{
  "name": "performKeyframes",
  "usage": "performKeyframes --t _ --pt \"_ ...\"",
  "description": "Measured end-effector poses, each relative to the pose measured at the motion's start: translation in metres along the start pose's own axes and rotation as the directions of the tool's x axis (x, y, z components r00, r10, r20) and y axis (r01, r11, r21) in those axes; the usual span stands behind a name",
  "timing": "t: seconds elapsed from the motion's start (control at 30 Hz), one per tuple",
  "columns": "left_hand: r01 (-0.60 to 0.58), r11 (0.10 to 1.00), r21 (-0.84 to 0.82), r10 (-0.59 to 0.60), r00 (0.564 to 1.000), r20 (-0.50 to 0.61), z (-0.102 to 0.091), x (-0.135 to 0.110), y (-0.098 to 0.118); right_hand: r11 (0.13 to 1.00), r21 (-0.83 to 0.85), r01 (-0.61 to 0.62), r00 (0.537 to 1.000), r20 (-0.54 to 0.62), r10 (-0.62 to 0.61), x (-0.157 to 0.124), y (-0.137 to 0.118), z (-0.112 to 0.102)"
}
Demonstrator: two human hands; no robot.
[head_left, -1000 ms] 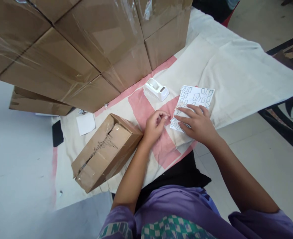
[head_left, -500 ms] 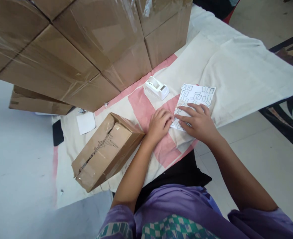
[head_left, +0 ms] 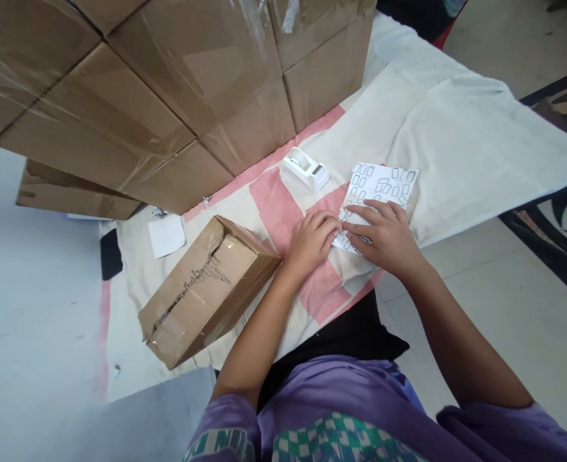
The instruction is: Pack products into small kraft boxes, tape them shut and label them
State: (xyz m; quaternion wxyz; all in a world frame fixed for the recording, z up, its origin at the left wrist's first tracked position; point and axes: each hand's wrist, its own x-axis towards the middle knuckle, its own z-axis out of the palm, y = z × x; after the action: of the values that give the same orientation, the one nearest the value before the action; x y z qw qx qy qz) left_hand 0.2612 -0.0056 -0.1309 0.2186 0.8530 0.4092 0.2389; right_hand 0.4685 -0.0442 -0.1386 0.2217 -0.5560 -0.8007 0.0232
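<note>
A white sheet of paper (head_left: 384,179) printed with rows of small dark-outlined rectangles lies on the cloth in front of me. My right hand (head_left: 384,237) rests on its lower part, fingers spread and flat. At the sheet's left edge is my left hand (head_left: 314,240), its fingers curled together with the tips close to my right fingertips. Whatever those left fingers pinch is too small and hidden to make out. Just beyond my hands stands a white tape dispenser (head_left: 305,170).
A taped cardboard box (head_left: 201,289) lies left of my left forearm. Large stacked cartons (head_left: 177,83) wall off the back left. A small white paper (head_left: 166,235) and a black patch (head_left: 112,255) lie at the left. Pink-and-white cloth (head_left: 437,141) covers the table.
My left hand has shifted very slightly to the right, toward my right fingertips. My right hand and the sheet look nearly still.
</note>
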Motion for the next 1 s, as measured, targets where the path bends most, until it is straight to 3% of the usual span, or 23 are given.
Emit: performKeyframes --t 0.1,0.2,0.3,0.4,0.47,0.57,0.6,0.73,0.83,0.93,1.0 --pt "-0.002 0.974 -0.228 -0.013 0.998 -0.064 -0.003 -0.003 -0.002 1.0 0.003 -0.009 1.0 0.002 0.009 0.0 0.0 -0.001" --pt "0.061 0.891 -0.45 -0.131 0.983 -0.125 -0.001 -0.005 -0.004 1.0 0.019 -0.02 1.0 0.009 0.02 0.001 -0.001 -0.001" --pt "0.1 0.838 -0.536 -0.226 0.958 -0.175 0.003 -0.006 -0.002 0.998 0.069 -0.006 1.0 -0.01 0.007 0.001 0.003 0.0" --pt "0.085 0.809 -0.581 -0.243 0.949 -0.199 0.005 -0.011 0.006 0.984 0.179 0.003 0.987 -0.161 0.026 -0.005 0.011 -0.001" --pt "0.069 0.801 -0.594 -0.252 0.94 -0.231 0.002 -0.019 0.014 0.98 0.195 -0.034 0.942 -0.322 0.097 -0.011 0.013 -0.006" --pt "0.061 0.856 -0.514 -0.244 0.923 -0.298 -0.01 -0.041 0.026 0.986 0.164 -0.025 0.858 -0.503 0.106 -0.02 0.003 -0.019" --pt "0.062 0.88 -0.47 -0.233 0.92 -0.316 -0.015 -0.05 0.03 0.983 0.183 0.022 0.853 -0.516 0.077 -0.022 -0.006 -0.024" --pt "0.045 0.981 -0.188 -0.106 0.938 -0.329 -0.038 -0.081 0.044 0.898 0.368 0.242 0.922 -0.376 -0.094 -0.016 -0.054 -0.029" --pt "0.023 0.997 0.074 -0.001 0.958 -0.285 -0.054 -0.099 0.055 0.812 0.467 0.35 0.919 -0.338 -0.201 -0.009 -0.085 -0.018" --pt "0.047 0.972 0.231 0.019 0.961 -0.277 -0.074 -0.114 0.066 0.746 0.573 0.338 0.926 -0.344 -0.156 -0.002 -0.099 -0.008" --pt "0.101 0.932 0.347 0.043 0.923 -0.383 -0.093 -0.124 0.07 0.694 0.672 0.259 0.952 -0.299 -0.065 0.005 -0.103 -0.005"
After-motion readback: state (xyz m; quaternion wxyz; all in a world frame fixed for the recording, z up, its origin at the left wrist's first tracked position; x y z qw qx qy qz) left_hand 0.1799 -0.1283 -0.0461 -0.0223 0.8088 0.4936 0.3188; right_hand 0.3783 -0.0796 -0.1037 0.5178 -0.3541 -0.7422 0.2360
